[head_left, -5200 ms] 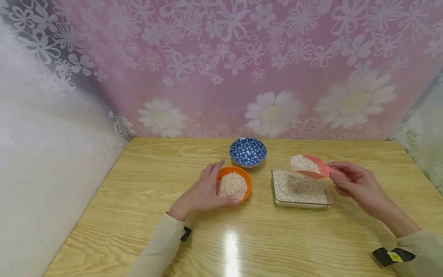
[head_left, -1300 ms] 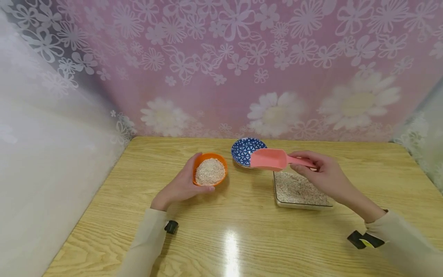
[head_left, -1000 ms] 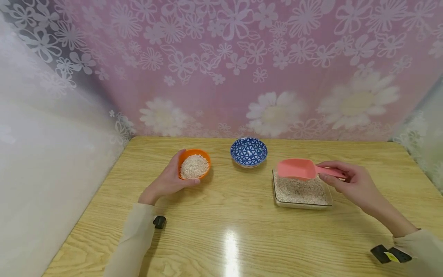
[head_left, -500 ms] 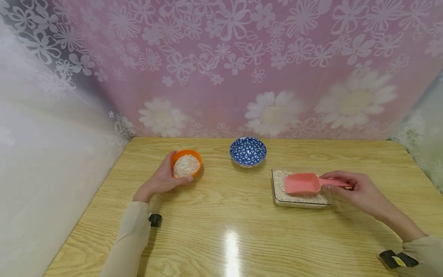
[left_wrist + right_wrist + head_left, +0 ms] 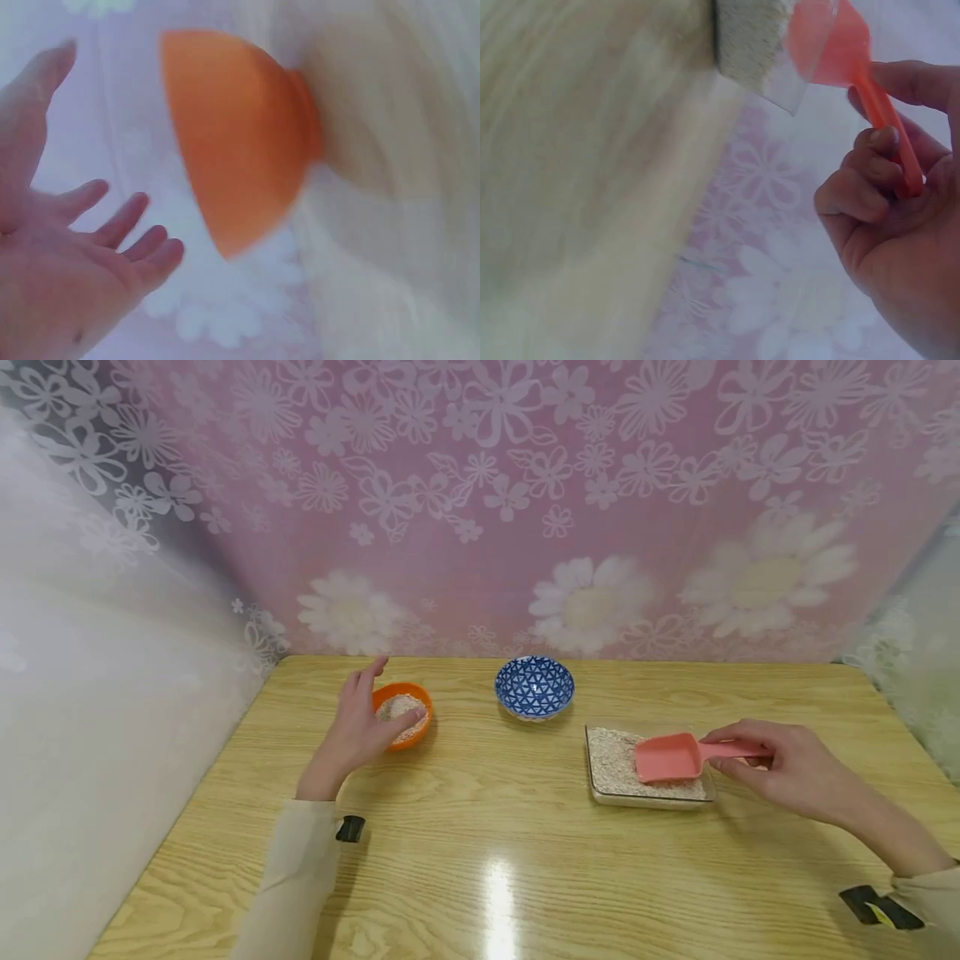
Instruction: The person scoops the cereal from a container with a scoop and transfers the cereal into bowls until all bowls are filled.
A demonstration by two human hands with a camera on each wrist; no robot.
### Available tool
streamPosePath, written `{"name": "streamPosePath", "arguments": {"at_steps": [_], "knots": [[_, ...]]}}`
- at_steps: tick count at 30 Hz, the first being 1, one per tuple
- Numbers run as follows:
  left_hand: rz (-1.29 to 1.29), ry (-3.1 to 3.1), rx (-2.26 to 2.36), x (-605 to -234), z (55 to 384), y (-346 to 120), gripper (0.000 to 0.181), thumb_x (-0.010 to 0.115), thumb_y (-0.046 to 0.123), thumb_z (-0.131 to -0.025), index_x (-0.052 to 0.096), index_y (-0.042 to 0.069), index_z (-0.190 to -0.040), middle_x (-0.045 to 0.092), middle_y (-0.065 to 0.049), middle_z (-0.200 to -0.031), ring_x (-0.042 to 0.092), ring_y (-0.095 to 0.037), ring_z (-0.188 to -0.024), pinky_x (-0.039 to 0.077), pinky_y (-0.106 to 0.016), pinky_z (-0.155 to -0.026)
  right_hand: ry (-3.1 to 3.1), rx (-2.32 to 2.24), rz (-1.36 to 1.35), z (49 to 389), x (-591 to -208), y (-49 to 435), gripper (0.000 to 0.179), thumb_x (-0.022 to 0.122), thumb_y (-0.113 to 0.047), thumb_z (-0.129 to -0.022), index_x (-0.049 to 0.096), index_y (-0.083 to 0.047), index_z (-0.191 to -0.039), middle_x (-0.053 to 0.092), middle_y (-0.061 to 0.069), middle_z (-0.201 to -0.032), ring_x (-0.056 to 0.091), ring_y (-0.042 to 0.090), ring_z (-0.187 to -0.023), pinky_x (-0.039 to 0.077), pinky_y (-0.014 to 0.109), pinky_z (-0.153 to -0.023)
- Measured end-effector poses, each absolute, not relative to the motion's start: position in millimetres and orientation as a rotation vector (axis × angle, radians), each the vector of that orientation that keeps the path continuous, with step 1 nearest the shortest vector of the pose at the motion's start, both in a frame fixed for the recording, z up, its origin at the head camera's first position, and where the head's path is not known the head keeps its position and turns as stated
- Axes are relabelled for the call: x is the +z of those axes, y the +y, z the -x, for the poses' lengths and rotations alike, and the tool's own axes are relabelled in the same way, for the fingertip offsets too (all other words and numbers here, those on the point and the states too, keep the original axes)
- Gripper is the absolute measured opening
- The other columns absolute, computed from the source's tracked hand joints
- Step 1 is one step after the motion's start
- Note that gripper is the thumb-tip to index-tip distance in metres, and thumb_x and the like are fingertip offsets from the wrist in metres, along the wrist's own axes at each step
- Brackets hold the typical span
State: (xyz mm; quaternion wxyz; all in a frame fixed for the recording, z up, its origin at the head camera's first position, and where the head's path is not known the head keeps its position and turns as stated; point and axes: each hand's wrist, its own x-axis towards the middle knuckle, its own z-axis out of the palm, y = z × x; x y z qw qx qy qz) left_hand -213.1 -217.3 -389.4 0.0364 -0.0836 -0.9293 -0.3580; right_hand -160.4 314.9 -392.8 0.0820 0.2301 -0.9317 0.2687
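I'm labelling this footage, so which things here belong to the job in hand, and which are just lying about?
In the job:
pink scoop, held by the right hand
clear container of pale flakes
orange bowl, also holding flakes, beside the left hand

Apparently just there:
blue patterned bowl, untouched, though it may have some use
floral backdrop

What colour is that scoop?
The scoop is coral pink, seen best in the head view.

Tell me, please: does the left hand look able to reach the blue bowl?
Probably yes: the left hand holds nothing, and the orange bowl between it and the blue bowl looks low enough to pass over.
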Motion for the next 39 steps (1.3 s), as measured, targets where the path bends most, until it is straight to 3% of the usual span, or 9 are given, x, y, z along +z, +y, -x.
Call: {"name": "streamPosePath", "arguments": {"at_steps": [5,9,16,23,29,34,39], "knots": [[0.309,-2.712,-1.231,-381,213,-185,0.086,0.077,0.045,-0.09,0.033,0.02,-0.159,0.038,-0.011,-0.157,0.039,-0.034,-0.143,0.036,-0.061,-0.115,-2.712,0.638,-0.79,161,-389,314,0.036,0.085,-0.005,-0.077,0.075,-0.015,-0.11,0.074,0.0,-0.096,0.054,-0.01,-0.073,0.046,0.021,-0.056],[0.354,-2.721,-1.279,-383,214,-156,0.087,0.078,0.047,-0.089,0.033,0.022,-0.159,0.04,-0.008,-0.156,0.042,-0.033,-0.141,0.038,-0.058,-0.116,-2.698,0.583,-0.815,162,-388,314,0.037,0.087,-0.006,-0.075,0.075,-0.016,-0.109,0.075,0.0,-0.097,0.055,-0.011,-0.075,0.048,0.022,-0.056],[0.461,-2.753,-1.32,-395,222,-114,0.098,0.081,0.049,-0.084,0.027,0.023,-0.161,0.037,-0.01,-0.156,0.04,-0.033,-0.143,0.038,-0.062,-0.116,-2.734,0.593,-0.809,160,-391,314,0.035,0.085,-0.007,-0.079,0.074,-0.014,-0.111,0.076,0.002,-0.1,0.055,-0.011,-0.074,0.047,0.022,-0.056],[0.423,-2.833,-1.282,-409,243,-87,0.118,0.083,0.061,-0.077,0.012,0.025,-0.165,0.021,-0.012,-0.165,0.033,-0.037,-0.15,0.039,-0.063,-0.114,-2.717,0.641,-0.822,161,-393,312,0.034,0.084,-0.004,-0.079,0.074,-0.015,-0.109,0.076,0.001,-0.097,0.054,-0.011,-0.072,0.043,0.02,-0.055],[0.43,-2.926,-1.289,-417,260,-71,0.134,0.087,0.06,-0.071,-0.002,0.025,-0.166,0.011,-0.018,-0.168,0.032,-0.042,-0.149,0.04,-0.063,-0.113,-2.729,0.662,-0.817,161,-394,312,0.033,0.084,-0.004,-0.08,0.074,-0.015,-0.11,0.076,0.001,-0.097,0.054,-0.011,-0.072,0.043,0.021,-0.055],[0.465,-2.993,-1.32,-422,271,-65,0.139,0.089,0.057,-0.071,-0.006,0.018,-0.165,0.009,-0.019,-0.168,0.033,-0.043,-0.149,0.039,-0.06,-0.116,-2.744,0.671,-0.802,160,-393,310,0.033,0.084,-0.006,-0.08,0.074,-0.015,-0.11,0.075,-0.001,-0.098,0.053,-0.01,-0.071,0.042,0.021,-0.056],[0.491,-3.037,-1.318,-425,278,-63,0.138,0.089,0.053,-0.072,-0.005,0.015,-0.165,0.015,-0.02,-0.166,0.039,-0.041,-0.145,0.04,-0.059,-0.116,-2.737,0.674,-0.799,159,-394,309,0.034,0.085,-0.006,-0.079,0.074,-0.015,-0.109,0.075,-0.001,-0.097,0.051,-0.009,-0.07,0.04,0.02,-0.056]]}}
